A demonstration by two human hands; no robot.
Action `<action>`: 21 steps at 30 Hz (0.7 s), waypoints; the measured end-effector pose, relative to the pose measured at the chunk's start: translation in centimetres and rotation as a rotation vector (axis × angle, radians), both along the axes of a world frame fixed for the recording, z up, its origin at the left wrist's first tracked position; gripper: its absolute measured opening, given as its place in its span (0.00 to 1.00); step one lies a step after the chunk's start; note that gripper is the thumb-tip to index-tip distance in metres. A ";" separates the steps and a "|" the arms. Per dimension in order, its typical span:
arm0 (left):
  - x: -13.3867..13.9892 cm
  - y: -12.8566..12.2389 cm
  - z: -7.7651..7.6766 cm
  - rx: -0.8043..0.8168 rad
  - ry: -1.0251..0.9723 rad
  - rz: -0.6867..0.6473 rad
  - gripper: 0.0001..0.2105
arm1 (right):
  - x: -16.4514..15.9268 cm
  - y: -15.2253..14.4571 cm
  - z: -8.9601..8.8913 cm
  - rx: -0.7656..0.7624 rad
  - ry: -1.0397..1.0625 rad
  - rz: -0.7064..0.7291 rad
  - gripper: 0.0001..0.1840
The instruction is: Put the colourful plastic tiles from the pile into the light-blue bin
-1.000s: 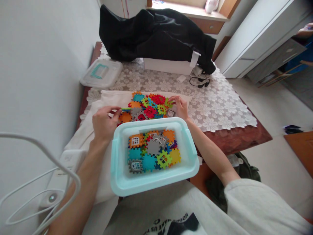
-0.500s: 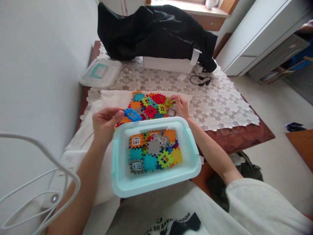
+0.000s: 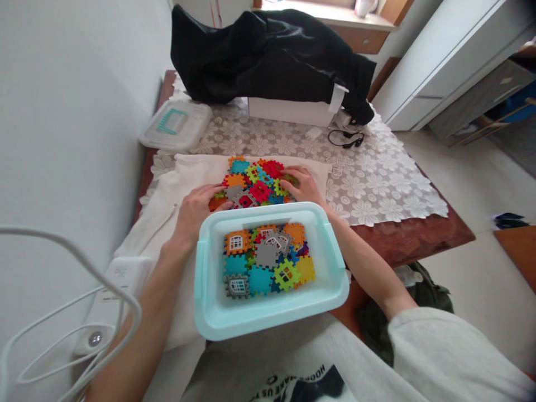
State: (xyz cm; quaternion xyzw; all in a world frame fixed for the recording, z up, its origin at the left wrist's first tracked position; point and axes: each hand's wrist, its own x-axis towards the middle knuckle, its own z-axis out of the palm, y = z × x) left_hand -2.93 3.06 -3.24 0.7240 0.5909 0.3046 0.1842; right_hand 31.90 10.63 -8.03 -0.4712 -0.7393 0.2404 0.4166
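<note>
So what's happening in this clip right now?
A person sits at a table with a pale blue bin in front of them, partly filled with colourful interlocking tiles. Beyond it, a heap of the same tiles lies on a white cloth. The left hand rests at the heap's near left edge and the right hand on its right side, both touching pieces. Whether either grips one is unclear.

left hand point(image 3: 200, 205), right hand point(image 3: 302, 185), tile pile point(image 3: 257, 180)
</note>
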 end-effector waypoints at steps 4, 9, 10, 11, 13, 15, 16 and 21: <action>0.1 -0.4 0.2 -0.025 -0.072 0.132 0.15 | -0.1 0.0 -0.4 0.023 -0.097 0.023 0.20; -0.3 -0.1 0.7 0.062 -0.314 0.341 0.12 | -0.2 -0.1 -0.4 0.027 -0.046 -0.012 0.16; -0.4 0.1 0.8 0.089 -0.411 0.366 0.13 | -0.2 -0.1 -0.4 0.031 -0.039 -0.024 0.16; -0.4 0.2 0.9 0.106 -0.525 0.377 0.14 | -0.2 -0.1 -0.5 0.034 -0.033 -0.034 0.16; -0.2 0.2 1.4 0.099 -0.763 0.366 0.18 | -0.2 0.0 -0.6 0.036 -0.024 -0.050 0.17; 0.2 -0.3 2.1 0.062 -0.921 0.319 0.22 | -0.3 0.1 -0.7 0.029 -0.017 -0.059 0.17; 0.4 -0.6 2.5 0.027 -0.959 0.276 0.23 | -0.3 0.1 -0.8 0.026 -0.016 -0.060 0.18; 1.6 -2.8 4.2 -0.254 -0.914 -0.004 0.24 | -0.2 0.2 -0.9 0.023 -0.074 -0.024 0.21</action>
